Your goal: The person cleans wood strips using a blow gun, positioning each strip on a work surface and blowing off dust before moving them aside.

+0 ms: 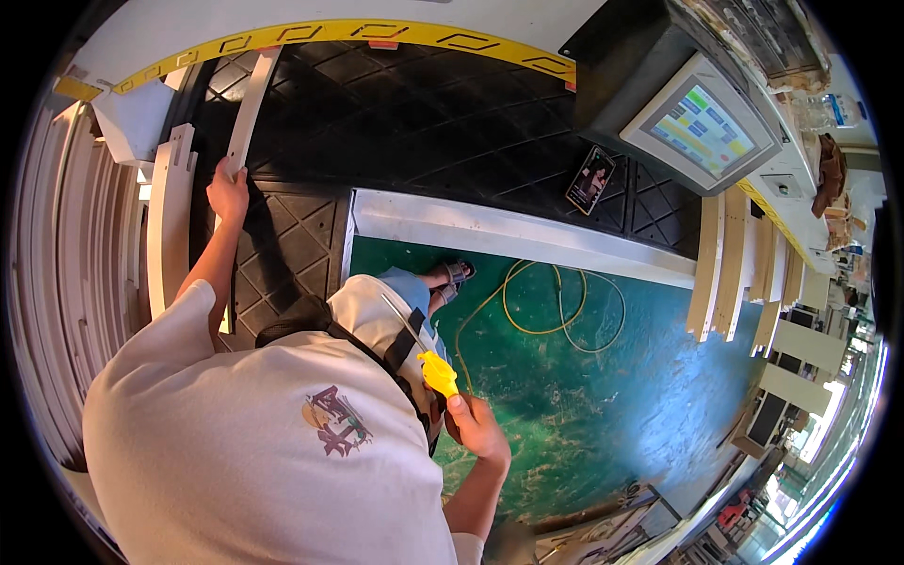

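My left hand (229, 193) is closed around a long, narrow, pale wooden strip (250, 108) that lies over the black padded surface (395, 113). The strip's far end reaches the yellow-edged machine beam, and its near part runs down beside my forearm. In my right hand (478, 431), low and in front of my body, is a yellow air blow gun (439, 373) with its fingers wrapped round the handle. Its thin metal nozzle points up and left, across my shirt. Just left of my left hand stands a thicker pale wooden piece (170, 212) with a notched end.
A machine beam with a yellow strip (414, 34) spans the far side. At right are a touch screen panel (702, 122), a phone (591, 179) on the black surface, and wooden boards (708, 268). A yellow hose (513, 315) coils on the green floor. More boards (71, 282) line the left.
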Demonstrator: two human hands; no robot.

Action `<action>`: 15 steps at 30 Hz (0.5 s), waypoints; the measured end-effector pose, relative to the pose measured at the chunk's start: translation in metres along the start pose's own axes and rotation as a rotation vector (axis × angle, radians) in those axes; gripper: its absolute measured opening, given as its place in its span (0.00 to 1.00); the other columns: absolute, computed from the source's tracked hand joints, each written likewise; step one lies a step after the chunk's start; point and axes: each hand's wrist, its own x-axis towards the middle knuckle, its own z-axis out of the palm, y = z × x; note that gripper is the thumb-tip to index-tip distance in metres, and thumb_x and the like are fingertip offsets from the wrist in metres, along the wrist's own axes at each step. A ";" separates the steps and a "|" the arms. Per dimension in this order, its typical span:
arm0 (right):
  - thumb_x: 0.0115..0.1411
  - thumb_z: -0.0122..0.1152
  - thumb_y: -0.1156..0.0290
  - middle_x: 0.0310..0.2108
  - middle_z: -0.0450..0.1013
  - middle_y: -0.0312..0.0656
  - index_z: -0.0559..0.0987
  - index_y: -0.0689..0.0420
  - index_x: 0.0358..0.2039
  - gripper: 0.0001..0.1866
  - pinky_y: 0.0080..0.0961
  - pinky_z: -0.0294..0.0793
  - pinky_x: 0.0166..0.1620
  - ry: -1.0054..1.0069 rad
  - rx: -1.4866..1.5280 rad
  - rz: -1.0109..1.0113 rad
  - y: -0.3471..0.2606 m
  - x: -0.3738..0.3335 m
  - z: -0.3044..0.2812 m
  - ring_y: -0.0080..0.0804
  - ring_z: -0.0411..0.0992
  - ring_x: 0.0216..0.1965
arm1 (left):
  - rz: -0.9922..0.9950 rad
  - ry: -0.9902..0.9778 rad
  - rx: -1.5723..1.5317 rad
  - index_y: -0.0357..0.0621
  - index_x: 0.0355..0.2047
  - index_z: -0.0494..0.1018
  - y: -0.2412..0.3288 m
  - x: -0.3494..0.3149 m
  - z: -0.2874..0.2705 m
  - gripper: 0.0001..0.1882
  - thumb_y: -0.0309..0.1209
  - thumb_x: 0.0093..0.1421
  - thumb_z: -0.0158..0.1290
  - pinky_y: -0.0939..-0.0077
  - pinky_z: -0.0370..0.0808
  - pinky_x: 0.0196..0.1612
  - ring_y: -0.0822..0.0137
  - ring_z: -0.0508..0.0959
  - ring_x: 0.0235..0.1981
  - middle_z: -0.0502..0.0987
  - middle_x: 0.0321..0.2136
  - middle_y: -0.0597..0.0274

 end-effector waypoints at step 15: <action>0.76 0.41 0.39 0.20 0.64 0.27 0.80 0.57 0.52 0.33 0.18 0.51 0.21 0.582 0.285 -0.181 0.007 -0.028 -0.005 0.13 0.54 0.15 | 0.012 0.054 0.214 0.58 0.64 0.71 -0.010 0.000 0.033 0.27 0.45 0.66 0.58 0.45 0.72 0.57 0.44 0.74 0.57 0.78 0.59 0.60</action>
